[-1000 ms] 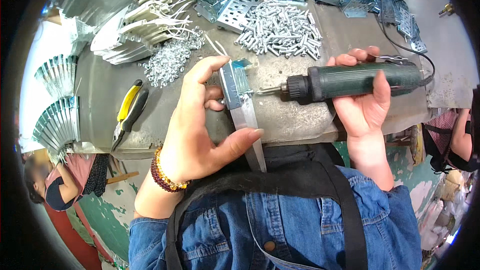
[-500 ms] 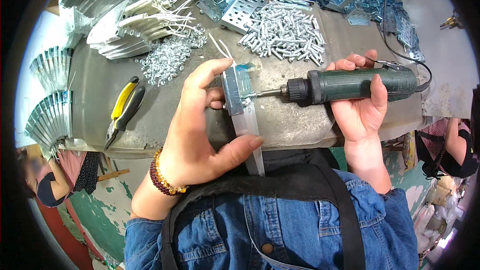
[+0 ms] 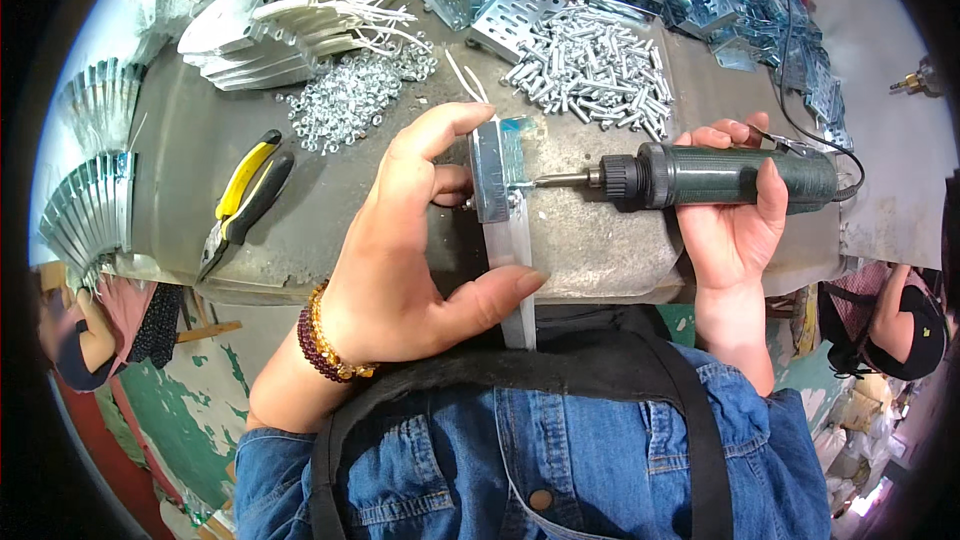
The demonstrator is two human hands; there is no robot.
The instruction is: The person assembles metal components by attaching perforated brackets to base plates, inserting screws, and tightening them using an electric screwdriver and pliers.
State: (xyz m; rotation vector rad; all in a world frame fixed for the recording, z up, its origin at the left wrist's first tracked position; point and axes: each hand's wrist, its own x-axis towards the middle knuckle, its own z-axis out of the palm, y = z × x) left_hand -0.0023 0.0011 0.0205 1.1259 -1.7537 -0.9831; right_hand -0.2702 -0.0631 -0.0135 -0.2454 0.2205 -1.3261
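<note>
My left hand [image 3: 400, 260] grips a flat silver metal strip [image 3: 510, 250] with a folded metal bracket [image 3: 490, 170] at its far end and white wires [image 3: 468, 78] beyond it. The thumb lies on the strip and the fingers bend behind the bracket. My right hand [image 3: 735, 230] is wrapped round a dark green electric screwdriver [image 3: 740, 177], held level and pointing left. Its bit [image 3: 565, 180] reaches a screw [image 3: 518, 187] at the bracket's right side; whether it is seated in the head I cannot tell.
Yellow-and-black pliers [image 3: 248, 190] lie at the left, beside a heap of nuts [image 3: 345, 105]. Screws [image 3: 595, 70] are piled ahead, with slotted blue-silver brackets [image 3: 515, 15] behind. White-wired parts [image 3: 250, 35] stand stacked at far left. A black cord [image 3: 785, 60] trails from the screwdriver. Other people sit at both sides.
The bracket, strip, screwdriver and both hands appear slightly further right in the picture, as the whole bench view has shifted. Both grips and the bit's place at the bracket look the same.
</note>
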